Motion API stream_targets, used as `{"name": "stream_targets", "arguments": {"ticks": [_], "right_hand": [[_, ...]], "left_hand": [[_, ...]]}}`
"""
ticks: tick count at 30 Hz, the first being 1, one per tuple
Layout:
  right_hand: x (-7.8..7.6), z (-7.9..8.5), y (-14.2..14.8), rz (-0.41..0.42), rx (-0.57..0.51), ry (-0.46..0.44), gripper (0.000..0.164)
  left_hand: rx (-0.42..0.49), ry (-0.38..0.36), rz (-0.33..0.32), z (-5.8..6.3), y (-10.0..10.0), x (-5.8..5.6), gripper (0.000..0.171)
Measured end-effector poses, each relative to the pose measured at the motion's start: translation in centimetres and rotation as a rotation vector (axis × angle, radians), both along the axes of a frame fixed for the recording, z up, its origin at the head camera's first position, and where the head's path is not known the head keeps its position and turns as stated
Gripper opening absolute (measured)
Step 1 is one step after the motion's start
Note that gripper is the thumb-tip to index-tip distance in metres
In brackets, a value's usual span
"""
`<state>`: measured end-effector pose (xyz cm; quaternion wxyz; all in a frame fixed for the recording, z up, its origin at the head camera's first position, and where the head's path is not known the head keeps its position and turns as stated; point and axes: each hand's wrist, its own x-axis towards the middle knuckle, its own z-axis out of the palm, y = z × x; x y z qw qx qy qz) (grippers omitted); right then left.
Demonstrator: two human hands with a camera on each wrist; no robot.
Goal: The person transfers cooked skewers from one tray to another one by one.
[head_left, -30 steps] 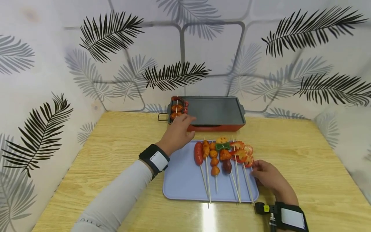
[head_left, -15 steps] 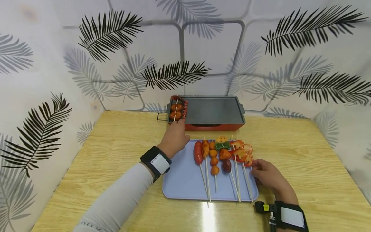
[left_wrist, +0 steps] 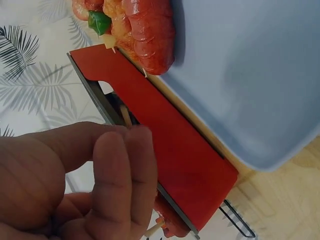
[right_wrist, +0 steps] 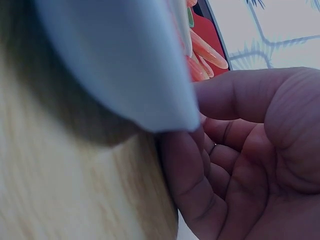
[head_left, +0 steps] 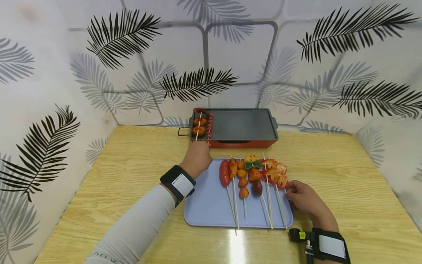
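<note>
My left hand (head_left: 197,157) is at the grill's front left edge, fingers curled. It pinches the stick end of a skewer of small pink pieces (head_left: 210,126), which lies on the grill plate; in the left wrist view a bit of stick (left_wrist: 125,115) shows at the fingertips. Left of it on the grill (head_left: 242,123) lies a skewer of glossy brown-orange rounds (head_left: 199,126). My right hand (head_left: 304,200) grips the right rim of the pale blue tray (head_left: 204,209), thumb above and fingers below, as the right wrist view shows of the tray edge (right_wrist: 150,75).
On the tray lie several more skewers: a red sausage (head_left: 225,173), orange balls (head_left: 243,183), a mixed skewer with green pepper (head_left: 252,165) and red-rimmed slices (head_left: 271,174). Some sticks overhang the tray's front edge. A wire handle (head_left: 183,132) juts from the grill's left. A patterned wall stands behind.
My left hand has drawn back from over the grill plate to its front edge, its fingers closing at the pink skewer's stick. The right hand stays on the tray rim.
</note>
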<state>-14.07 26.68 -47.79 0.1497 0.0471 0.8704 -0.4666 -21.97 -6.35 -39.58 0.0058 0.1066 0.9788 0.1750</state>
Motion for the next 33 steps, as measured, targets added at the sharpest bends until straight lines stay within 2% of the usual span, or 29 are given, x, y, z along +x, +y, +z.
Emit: {"name": "stream_targets", "arguments": {"ticks": [3, 7, 11, 18, 27, 33], "right_hand": [[-0.1, 0.0, 0.1, 0.003, 0.009, 0.003, 0.028], [-0.1, 0.0, 0.0, 0.007, 0.014, 0.002, 0.029], [-0.1, 0.0, 0.0, 0.009, 0.014, 0.003, 0.029], [-0.1, 0.0, 0.0, 0.003, 0.018, -0.004, 0.028], [-0.1, 0.1, -0.1, 0.009, 0.019, 0.002, 0.027], [0.0, 0.1, 0.0, 0.007, 0.017, 0.003, 0.027]], "left_hand": [[-0.028, 0.000, -0.011, 0.0, 0.0, 0.0, 0.016], [-0.022, -0.029, 0.001, -0.2, -0.1, 0.1, 0.020], [0.007, -0.044, 0.018, -0.5, -0.1, 0.1, 0.025], [0.080, -0.066, 0.047, -0.8, -0.1, 0.4, 0.022], [0.130, -0.057, 0.059, -1.4, -0.3, 0.3, 0.016], [0.224, -0.030, 0.060, -2.0, -0.3, 0.7, 0.019]]}}
